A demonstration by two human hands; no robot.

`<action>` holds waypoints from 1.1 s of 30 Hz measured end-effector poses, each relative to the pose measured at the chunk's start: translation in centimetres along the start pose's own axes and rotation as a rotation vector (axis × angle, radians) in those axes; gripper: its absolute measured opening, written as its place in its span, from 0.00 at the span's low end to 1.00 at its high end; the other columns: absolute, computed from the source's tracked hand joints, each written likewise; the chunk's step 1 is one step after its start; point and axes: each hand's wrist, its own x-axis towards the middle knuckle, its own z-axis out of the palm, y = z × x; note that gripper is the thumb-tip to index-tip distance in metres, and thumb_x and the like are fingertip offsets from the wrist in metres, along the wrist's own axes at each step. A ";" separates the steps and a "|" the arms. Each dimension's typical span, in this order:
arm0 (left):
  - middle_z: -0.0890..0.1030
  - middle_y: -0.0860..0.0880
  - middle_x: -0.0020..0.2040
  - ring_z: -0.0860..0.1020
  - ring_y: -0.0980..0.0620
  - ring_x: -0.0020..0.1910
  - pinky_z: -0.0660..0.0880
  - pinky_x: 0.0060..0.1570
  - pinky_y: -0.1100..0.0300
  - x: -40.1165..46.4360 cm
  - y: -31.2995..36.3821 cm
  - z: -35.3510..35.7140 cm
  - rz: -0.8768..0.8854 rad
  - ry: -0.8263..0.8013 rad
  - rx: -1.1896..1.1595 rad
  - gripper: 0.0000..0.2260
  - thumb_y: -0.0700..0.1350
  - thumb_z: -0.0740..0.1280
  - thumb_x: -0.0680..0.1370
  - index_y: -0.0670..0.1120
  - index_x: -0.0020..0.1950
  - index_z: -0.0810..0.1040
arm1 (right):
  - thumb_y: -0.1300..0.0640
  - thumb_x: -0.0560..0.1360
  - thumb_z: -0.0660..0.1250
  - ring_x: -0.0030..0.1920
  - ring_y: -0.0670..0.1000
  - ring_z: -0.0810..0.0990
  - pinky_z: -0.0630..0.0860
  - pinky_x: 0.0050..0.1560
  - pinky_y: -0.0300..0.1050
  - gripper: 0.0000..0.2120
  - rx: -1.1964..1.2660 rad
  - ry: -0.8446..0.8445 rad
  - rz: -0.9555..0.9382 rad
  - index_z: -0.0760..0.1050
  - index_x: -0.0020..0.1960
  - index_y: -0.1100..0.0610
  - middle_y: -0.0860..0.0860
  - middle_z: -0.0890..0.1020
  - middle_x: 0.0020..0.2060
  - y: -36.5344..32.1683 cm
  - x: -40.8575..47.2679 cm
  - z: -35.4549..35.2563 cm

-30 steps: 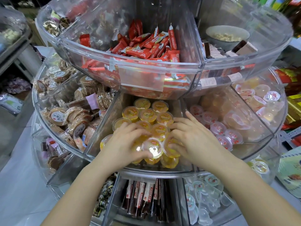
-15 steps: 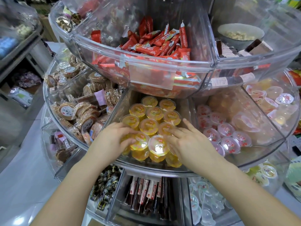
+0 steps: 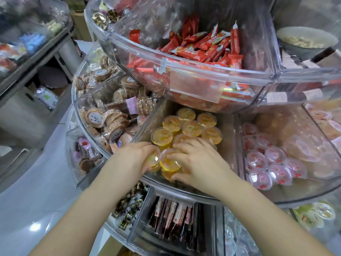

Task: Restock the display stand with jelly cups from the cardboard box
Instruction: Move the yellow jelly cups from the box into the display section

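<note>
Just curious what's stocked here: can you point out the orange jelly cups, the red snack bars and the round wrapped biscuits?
orange jelly cups (image 3: pixel 191 128): head view, a lid.
red snack bars (image 3: pixel 191 53): head view, a wrapper.
round wrapped biscuits (image 3: pixel 95 117): head view, its label.

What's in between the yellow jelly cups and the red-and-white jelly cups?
A clear plastic divider wall stands between the orange-yellow jelly cups and the red-lidded cups, as the head view shows.

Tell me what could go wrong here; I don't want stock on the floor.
1. The front orange cups are piled up to the bin's front wall; a nudge from either hand could tip one over it.
2. The left hand and right hand clasp several cups together, so one may slip if they are lifted.
3. The upper tier overhangs the rear cups, cramping the reach.
</note>
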 end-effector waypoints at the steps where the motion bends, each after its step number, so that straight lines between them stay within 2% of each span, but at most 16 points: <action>1: 0.76 0.50 0.62 0.74 0.49 0.60 0.72 0.60 0.53 0.6 -0.3 -0.1 0.027 -0.049 0.055 0.21 0.41 0.71 0.71 0.48 0.64 0.74 | 0.41 0.71 0.66 0.69 0.53 0.66 0.54 0.70 0.49 0.26 -0.010 0.012 -0.005 0.70 0.67 0.46 0.48 0.73 0.66 -0.1 0.2 0.0; 4: 0.74 0.51 0.60 0.72 0.50 0.59 0.72 0.57 0.54 1.9 -0.6 -0.6 0.142 -0.111 0.244 0.19 0.40 0.66 0.74 0.48 0.64 0.71 | 0.47 0.69 0.70 0.63 0.55 0.72 0.63 0.65 0.50 0.22 -0.033 0.036 -0.005 0.75 0.61 0.51 0.50 0.78 0.60 -0.4 0.6 0.2; 5: 0.75 0.50 0.57 0.74 0.50 0.56 0.75 0.54 0.54 2.0 -0.7 -0.8 0.193 -0.088 0.283 0.17 0.38 0.66 0.73 0.46 0.61 0.72 | 0.49 0.67 0.73 0.60 0.55 0.75 0.67 0.62 0.50 0.21 -0.044 0.044 0.004 0.77 0.58 0.52 0.50 0.80 0.56 -0.5 0.6 0.2; 8: 0.80 0.45 0.44 0.80 0.46 0.42 0.80 0.33 0.52 1.7 -1.2 -1.2 0.338 -0.048 0.323 0.13 0.34 0.73 0.65 0.41 0.47 0.79 | 0.52 0.56 0.79 0.46 0.55 0.81 0.75 0.47 0.46 0.20 -0.040 0.124 0.039 0.81 0.46 0.53 0.50 0.83 0.43 -0.7 0.5 0.8; 11: 0.81 0.45 0.47 0.80 0.45 0.45 0.79 0.35 0.51 1.5 -1.7 -1.2 0.375 -0.071 0.366 0.11 0.35 0.70 0.70 0.41 0.51 0.80 | 0.54 0.52 0.79 0.42 0.54 0.81 0.76 0.43 0.43 0.20 -0.033 0.194 0.052 0.81 0.43 0.53 0.50 0.82 0.39 -0.9 0.6 1.4; 14: 0.81 0.45 0.43 0.80 0.45 0.41 0.79 0.31 0.53 1.7 -1.6 -1.0 0.377 -0.008 0.352 0.13 0.33 0.73 0.65 0.41 0.47 0.80 | 0.53 0.52 0.80 0.42 0.54 0.81 0.75 0.41 0.42 0.20 -0.032 0.191 0.083 0.80 0.43 0.54 0.50 0.82 0.40 -1.2 0.6 1.5; 15: 0.81 0.44 0.44 0.80 0.45 0.42 0.79 0.32 0.53 1.8 -1.4 -0.9 0.357 -0.018 0.330 0.13 0.32 0.72 0.65 0.41 0.48 0.79 | 0.52 0.53 0.80 0.43 0.54 0.81 0.75 0.42 0.43 0.20 -0.028 0.176 0.090 0.80 0.43 0.54 0.50 0.82 0.41 -1.1 0.5 1.4; 18: 0.76 0.47 0.58 0.76 0.47 0.54 0.77 0.48 0.50 1.8 -1.8 -0.4 0.318 -0.060 0.297 0.16 0.36 0.66 0.73 0.44 0.60 0.73 | 0.49 0.59 0.78 0.52 0.57 0.79 0.75 0.49 0.49 0.22 0.038 0.106 0.097 0.80 0.51 0.55 0.53 0.82 0.49 -0.9 0.2 1.0; 19: 0.75 0.48 0.60 0.76 0.48 0.56 0.77 0.50 0.50 1.6 -1.9 -0.4 0.318 -0.073 0.265 0.17 0.37 0.66 0.73 0.45 0.62 0.73 | 0.48 0.61 0.77 0.54 0.57 0.78 0.74 0.51 0.51 0.23 0.055 0.101 0.099 0.80 0.53 0.54 0.54 0.81 0.51 -0.8 0.1 0.9; 20: 0.76 0.48 0.61 0.77 0.47 0.55 0.77 0.49 0.50 1.5 -2.0 -0.5 0.323 -0.062 0.219 0.17 0.37 0.67 0.73 0.44 0.61 0.74 | 0.47 0.63 0.76 0.55 0.57 0.77 0.73 0.53 0.52 0.22 0.062 0.105 0.103 0.80 0.55 0.53 0.54 0.81 0.52 -0.7 0.0 0.8; 23: 0.80 0.44 0.54 0.81 0.45 0.45 0.80 0.39 0.52 1.1 -1.6 -0.5 0.305 0.008 0.171 0.14 0.34 0.72 0.68 0.41 0.53 0.79 | 0.46 0.69 0.71 0.61 0.55 0.72 0.67 0.61 0.50 0.22 0.083 0.082 0.124 0.76 0.61 0.49 0.51 0.77 0.58 -0.7 0.0 0.8; 24: 0.80 0.44 0.54 0.81 0.45 0.46 0.80 0.39 0.53 1.1 -1.5 -0.4 0.288 0.013 0.163 0.14 0.34 0.72 0.68 0.41 0.53 0.79 | 0.45 0.70 0.70 0.63 0.54 0.71 0.65 0.63 0.49 0.23 0.100 0.073 0.126 0.75 0.62 0.49 0.51 0.76 0.59 -0.6 -0.1 0.9; 26: 0.78 0.46 0.58 0.79 0.47 0.52 0.77 0.48 0.55 0.8 -1.7 -0.1 0.268 0.019 0.114 0.15 0.38 0.72 0.71 0.43 0.57 0.78 | 0.42 0.70 0.69 0.64 0.52 0.69 0.62 0.65 0.49 0.24 0.148 0.071 0.126 0.73 0.64 0.46 0.49 0.75 0.61 -0.3 -0.4 0.8; 29: 0.77 0.50 0.61 0.78 0.51 0.57 0.73 0.56 0.58 0.1 -1.8 -0.2 0.212 0.062 -0.027 0.17 0.43 0.71 0.72 0.46 0.61 0.77 | 0.46 0.71 0.70 0.62 0.52 0.72 0.68 0.64 0.52 0.20 0.297 0.183 0.156 0.75 0.62 0.47 0.48 0.78 0.58 0.0 -1.5 0.2; 31: 0.78 0.53 0.59 0.77 0.54 0.56 0.74 0.57 0.57 -1.0 -1.3 -0.6 0.128 0.167 -0.150 0.15 0.43 0.71 0.73 0.48 0.59 0.78 | 0.51 0.71 0.70 0.59 0.51 0.73 0.71 0.61 0.51 0.15 0.370 0.289 0.167 0.78 0.58 0.50 0.48 0.79 0.55 0.0 -2.4 -0.4; 33: 0.79 0.57 0.55 0.76 0.59 0.55 0.73 0.58 0.58 -2.7 -0.5 -0.7 0.023 0.307 -0.276 0.13 0.43 0.71 0.73 0.49 0.57 0.79 | 0.53 0.72 0.70 0.57 0.48 0.74 0.71 0.60 0.46 0.11 0.426 0.333 0.155 0.79 0.55 0.51 0.46 0.79 0.53 -0.5 -3.2 -1.1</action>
